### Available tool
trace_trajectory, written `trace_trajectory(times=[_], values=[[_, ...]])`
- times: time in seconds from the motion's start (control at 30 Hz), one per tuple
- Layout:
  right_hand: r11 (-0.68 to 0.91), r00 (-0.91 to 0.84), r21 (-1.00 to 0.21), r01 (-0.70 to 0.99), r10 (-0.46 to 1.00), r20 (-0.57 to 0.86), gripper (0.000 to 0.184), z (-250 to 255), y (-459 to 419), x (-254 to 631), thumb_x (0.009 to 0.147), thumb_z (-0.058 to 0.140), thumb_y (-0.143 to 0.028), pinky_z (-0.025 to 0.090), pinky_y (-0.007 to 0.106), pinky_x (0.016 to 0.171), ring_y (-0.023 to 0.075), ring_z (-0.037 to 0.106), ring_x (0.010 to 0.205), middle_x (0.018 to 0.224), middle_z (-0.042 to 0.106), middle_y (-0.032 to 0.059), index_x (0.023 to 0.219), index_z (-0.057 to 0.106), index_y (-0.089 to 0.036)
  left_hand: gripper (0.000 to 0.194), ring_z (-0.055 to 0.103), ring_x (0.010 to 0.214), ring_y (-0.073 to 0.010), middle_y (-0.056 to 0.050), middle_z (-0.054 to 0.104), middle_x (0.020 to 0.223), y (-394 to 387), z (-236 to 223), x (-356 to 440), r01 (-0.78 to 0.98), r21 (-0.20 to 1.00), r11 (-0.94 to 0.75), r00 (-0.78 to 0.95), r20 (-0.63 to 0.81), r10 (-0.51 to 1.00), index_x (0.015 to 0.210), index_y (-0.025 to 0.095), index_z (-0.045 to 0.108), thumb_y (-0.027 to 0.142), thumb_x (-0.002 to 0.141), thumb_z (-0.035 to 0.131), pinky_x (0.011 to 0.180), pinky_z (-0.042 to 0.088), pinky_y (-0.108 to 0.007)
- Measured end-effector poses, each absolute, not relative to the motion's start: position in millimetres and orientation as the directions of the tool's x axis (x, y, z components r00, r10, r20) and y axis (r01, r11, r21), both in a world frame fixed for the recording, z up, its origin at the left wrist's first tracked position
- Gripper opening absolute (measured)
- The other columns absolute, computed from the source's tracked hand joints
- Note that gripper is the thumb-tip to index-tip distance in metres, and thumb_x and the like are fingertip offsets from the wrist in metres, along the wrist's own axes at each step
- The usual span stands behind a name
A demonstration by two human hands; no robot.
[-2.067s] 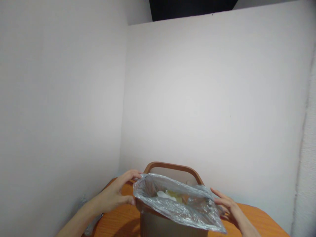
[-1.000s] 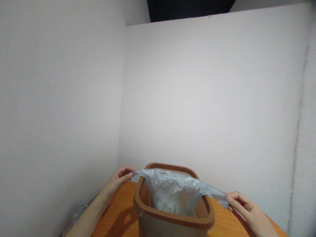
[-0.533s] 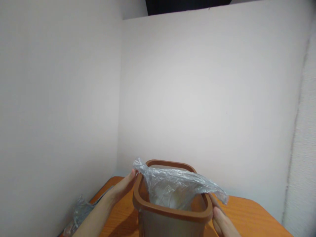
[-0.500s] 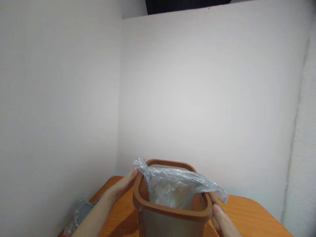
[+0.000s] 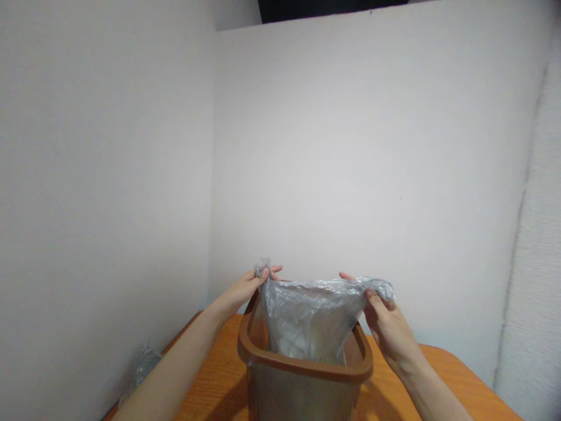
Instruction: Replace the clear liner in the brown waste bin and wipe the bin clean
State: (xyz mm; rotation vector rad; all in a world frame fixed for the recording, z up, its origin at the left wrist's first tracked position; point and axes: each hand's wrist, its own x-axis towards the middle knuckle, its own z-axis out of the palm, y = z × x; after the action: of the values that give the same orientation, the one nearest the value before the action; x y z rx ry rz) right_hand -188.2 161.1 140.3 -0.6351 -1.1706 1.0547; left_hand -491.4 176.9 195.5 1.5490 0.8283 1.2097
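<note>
Two bare hands pull the top edge of a thin grey bag (image 5: 313,318) taut over a bin (image 5: 302,393). The left hand (image 5: 243,290) grips one corner, its thumb pressed on the near side and its other fingers (image 5: 276,269) pointing rightward just past the gathered plastic, a small tuft of which sticks up above the grip. The right hand (image 5: 389,330) grips the opposite corner, the thumb on the near side, the plastic bunched over the hand and one fingertip showing beyond the bag's upper edge; the rest of its fingers are partly hidden by the plastic. Between the hands the edge runs nearly level, above the bin's rim (image 5: 302,367), and the bag hangs down from it into the bin. Pale and faintly yellowish contents show blurred through the plastic, too unclear to name. The bin has a brown rim and a greyish body; it stands upright on an orange-brown wooden worktop (image 5: 442,371), its lower end cut off by the bottom of the view. Left of it, partly behind the left forearm (image 5: 184,359), a crumpled clear bundle (image 5: 146,362) lies by the worktop's edge, next to the left wall (image 5: 105,193). A plain whitish back wall (image 5: 350,175) rises behind the worktop, with a black area (image 5: 328,8) above its top edge.
</note>
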Motion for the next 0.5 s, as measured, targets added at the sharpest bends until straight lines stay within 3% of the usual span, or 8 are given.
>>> trace_trajectory(times=[0.13,0.27,0.33,0.4,0.43,0.5], values=[[0.336,-0.014,-0.722,-0.604,0.902,0.431,0.040,166,167,-200,0.089,0.059,-0.050,0.035,0.041,0.116,0.0258,0.052,0.130,0.128,0.067,0.0071,0.111,0.071,-0.020,0.037,0.066,0.104,-0.0277,-0.012,0.068,0.126,182,205,-479,-0.251,0.943,-0.220,0.264,0.286,0.921,0.073,0.019,0.063,0.054,0.084,0.065,0.092,0.050,-0.039],[0.301,-0.068,-0.690,-0.658,0.889,0.453,0.046,188,166,-208,0.091,0.050,-0.052,0.035,0.037,0.115,0.0234,0.046,0.135,0.137,0.060,0.0062,0.117,0.069,-0.020,0.036,0.069,0.098,-0.0278,-0.011,0.075,0.109,186,217,-466,-0.404,0.902,-0.150,0.260,0.271,0.927,0.069,0.019,0.057,0.051,0.085,0.062,0.087,0.052,-0.038],[0.301,-0.090,-0.684,-0.665,0.876,0.473,0.043,197,165,-210,0.091,0.047,-0.053,0.039,0.036,0.111,0.0226,0.051,0.130,0.133,0.063,0.0042,0.111,0.071,-0.023,0.035,0.070,0.095,-0.0280,-0.011,0.076,0.102,188,222,-458,-0.446,0.887,-0.117,0.273,0.260,0.926,0.070,0.019,0.057,0.050,0.086,0.060,0.084,0.053,-0.038],[0.274,-0.132,-0.645,-0.714,0.851,0.508,0.030,205,165,-212,0.090,0.052,-0.049,0.047,0.035,0.102,0.0192,0.065,0.101,0.101,0.073,0.0021,0.090,0.071,-0.026,0.035,0.071,0.089,-0.0258,-0.010,0.076,0.095,191,226,-452,-0.479,0.871,-0.106,0.277,0.264,0.924,0.069,0.019,0.054,0.049,0.087,0.059,0.080,0.054,-0.036],[0.248,-0.161,-0.623,-0.741,0.836,0.525,0.025,208,165,-214,0.090,0.055,-0.045,0.050,0.033,0.095,0.0151,0.064,0.078,0.079,0.069,-0.0006,0.078,0.066,-0.026,0.036,0.071,0.084,-0.0237,-0.009,0.076,0.090,193,227,-449,-0.493,0.863,-0.111,0.270,0.274,0.923,0.067,0.020,0.051,0.048,0.087,0.059,0.077,0.055,-0.034],[0.180,-0.237,-0.643,-0.744,0.829,0.507,0.031,214,167,-220,0.091,0.058,-0.040,0.052,0.026,0.077,0.0084,0.040,0.047,0.052,0.043,-0.0068,0.066,0.052,-0.024,0.037,0.069,0.071,-0.0179,-0.003,0.071,0.072,197,226,-443,-0.513,0.847,-0.141,0.245,0.302,0.921,0.066,0.021,0.045,0.047,0.088,0.059,0.071,0.054,-0.029]])
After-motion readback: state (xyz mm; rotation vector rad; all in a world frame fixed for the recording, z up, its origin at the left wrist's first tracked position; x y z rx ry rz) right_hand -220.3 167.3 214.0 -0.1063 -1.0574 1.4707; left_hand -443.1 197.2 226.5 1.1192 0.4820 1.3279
